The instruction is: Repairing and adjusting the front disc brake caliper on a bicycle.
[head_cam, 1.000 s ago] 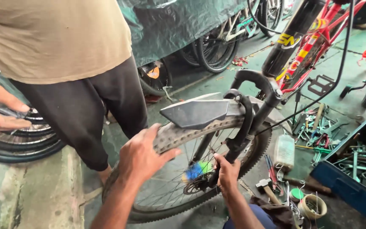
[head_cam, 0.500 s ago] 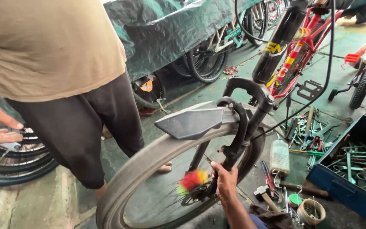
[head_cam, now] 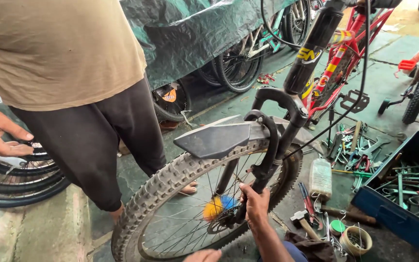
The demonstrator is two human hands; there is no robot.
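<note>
Gripping the lower fork leg (head_cam: 263, 179) near the hub, the right hand (head_cam: 256, 206) has fingers wrapped around it; the leg runs up-and-back, left hand (head_cam: 202, 255) lower, fingers hidden.

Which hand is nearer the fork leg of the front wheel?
Right. The right hand grips the fork leg low down; the left hand sits lower, near the tyre.

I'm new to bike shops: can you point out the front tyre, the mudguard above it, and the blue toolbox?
front tyre (head_cam: 158, 187), head view, on the knobbly tread at upper left.
mudguard (head_cam: 217, 138), head view, on its grey flat side.
blue toolbox (head_cam: 389, 213), head view, on its near wall.
</note>
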